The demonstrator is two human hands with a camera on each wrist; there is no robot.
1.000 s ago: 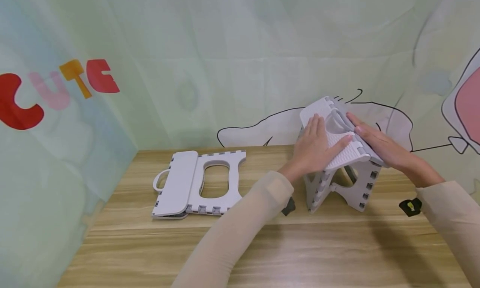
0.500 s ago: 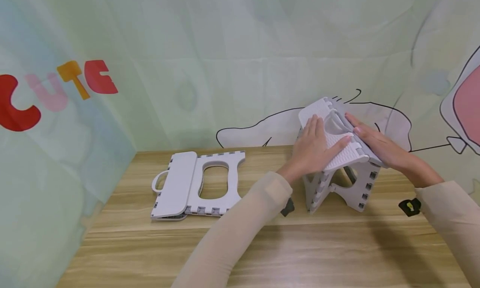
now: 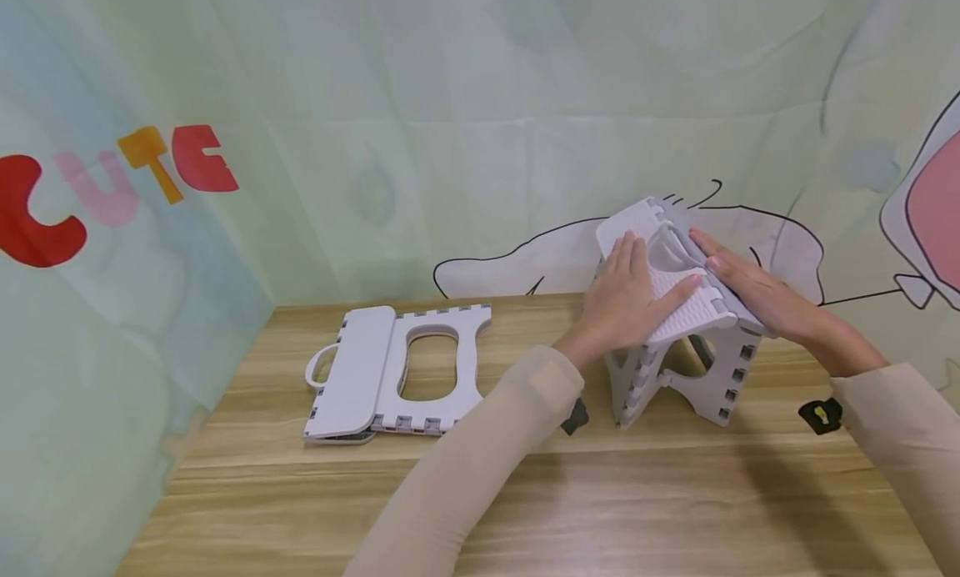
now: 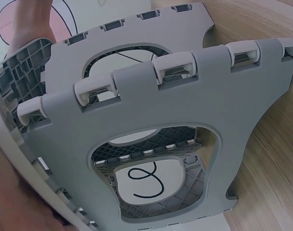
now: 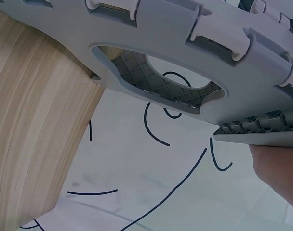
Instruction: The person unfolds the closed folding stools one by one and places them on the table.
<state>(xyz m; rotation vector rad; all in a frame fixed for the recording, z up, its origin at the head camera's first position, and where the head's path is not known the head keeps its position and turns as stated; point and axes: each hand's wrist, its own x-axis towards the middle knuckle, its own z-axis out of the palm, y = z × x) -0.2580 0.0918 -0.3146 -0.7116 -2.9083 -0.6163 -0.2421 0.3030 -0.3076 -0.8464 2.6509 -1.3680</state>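
Across the wood-grained desk [image 3: 615,519]: your work is at the far right, so let all the feet bear on it.
White-and-grey plastic folding stool [image 3: 693,317]: upright on splayed legs, its seat peaked like a roof.
Flat-lying white plastic stool [image 3: 386,373]: well apart to your left; best ignored for now.
Left hand [image 3: 622,302]: laid flat, fingers straight on the near slope, gripping nothing; match the other side's pressure.
Right hand [image 3: 765,289]: flat against the opposite slope; press evenly.
Pale hinge knuckles [image 3: 717,293]: your left thumb lies close; pinching looks possible.
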